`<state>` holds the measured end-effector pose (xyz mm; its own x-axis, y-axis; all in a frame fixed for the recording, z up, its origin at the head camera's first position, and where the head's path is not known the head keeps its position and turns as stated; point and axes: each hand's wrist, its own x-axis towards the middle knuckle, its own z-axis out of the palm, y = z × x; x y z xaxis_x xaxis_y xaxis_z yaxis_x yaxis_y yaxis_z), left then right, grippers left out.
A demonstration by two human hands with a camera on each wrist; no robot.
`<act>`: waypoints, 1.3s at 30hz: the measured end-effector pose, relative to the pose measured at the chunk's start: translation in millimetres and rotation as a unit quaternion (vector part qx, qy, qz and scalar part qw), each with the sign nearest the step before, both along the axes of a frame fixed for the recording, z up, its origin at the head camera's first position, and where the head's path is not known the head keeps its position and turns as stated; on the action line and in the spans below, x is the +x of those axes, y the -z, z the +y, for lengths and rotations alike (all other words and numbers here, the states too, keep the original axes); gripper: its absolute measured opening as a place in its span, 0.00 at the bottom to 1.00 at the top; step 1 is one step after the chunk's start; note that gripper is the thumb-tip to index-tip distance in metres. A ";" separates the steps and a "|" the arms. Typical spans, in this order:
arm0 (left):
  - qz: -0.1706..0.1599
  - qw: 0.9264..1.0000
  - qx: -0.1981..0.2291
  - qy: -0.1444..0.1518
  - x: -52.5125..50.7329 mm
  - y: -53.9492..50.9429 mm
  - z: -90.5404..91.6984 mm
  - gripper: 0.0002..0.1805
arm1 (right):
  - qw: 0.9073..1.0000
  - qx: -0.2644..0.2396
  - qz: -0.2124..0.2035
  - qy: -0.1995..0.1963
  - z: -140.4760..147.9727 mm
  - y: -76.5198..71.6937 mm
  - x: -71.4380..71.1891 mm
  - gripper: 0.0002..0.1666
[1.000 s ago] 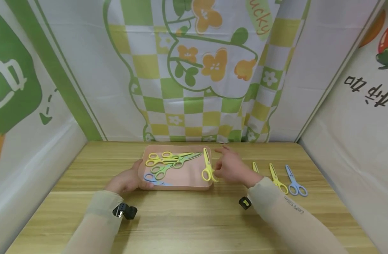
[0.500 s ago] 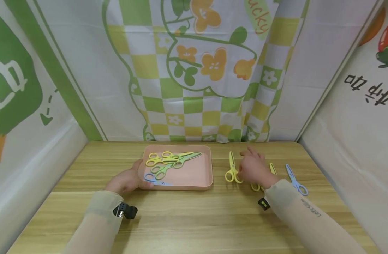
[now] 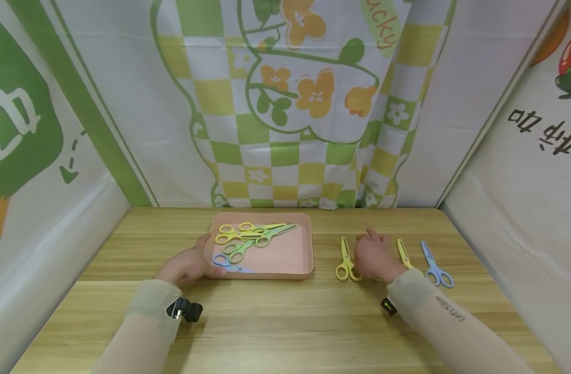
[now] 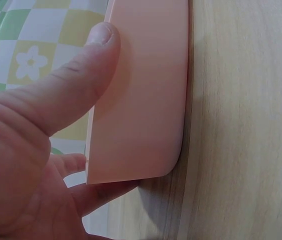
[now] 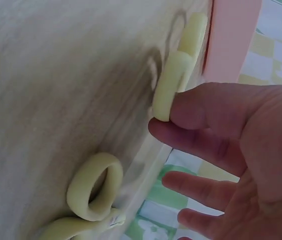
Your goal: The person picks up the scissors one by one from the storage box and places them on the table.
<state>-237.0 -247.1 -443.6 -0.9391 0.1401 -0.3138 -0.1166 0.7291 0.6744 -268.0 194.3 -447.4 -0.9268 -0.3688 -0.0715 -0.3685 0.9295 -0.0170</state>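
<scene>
My left hand [image 3: 190,266] grips the left end of a pink tray [image 3: 285,259]; in the left wrist view its thumb [image 4: 88,75] lies along the tray's wall [image 4: 141,100]. Yellow, green and blue scissors [image 3: 238,251] lie in the tray. To the tray's right, my right hand [image 3: 376,255] pinches yellow scissors [image 3: 345,259] by a handle loop, seen at close range in the right wrist view between thumb and forefinger [image 5: 196,142]. Another yellow pair [image 5: 95,187] lies below that hand, mostly hidden by it in the head view.
Farther right on the wooden table [image 3: 276,322] lie yellow scissors [image 3: 403,253] and blue scissors [image 3: 434,267]. A patterned curtain [image 3: 285,156] hangs behind the table, with white printed cloth at both sides.
The right hand has carried the yellow scissors out of the tray's right end to the right, then slightly nearer. The left hand has stayed on the tray.
</scene>
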 end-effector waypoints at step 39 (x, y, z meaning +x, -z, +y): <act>-0.005 1.000 0.023 0.004 2.7 -3.1 0.6 0.70 | 0.998 -0.010 0.002 -0.054 -16.2 1.1 22.7 0.08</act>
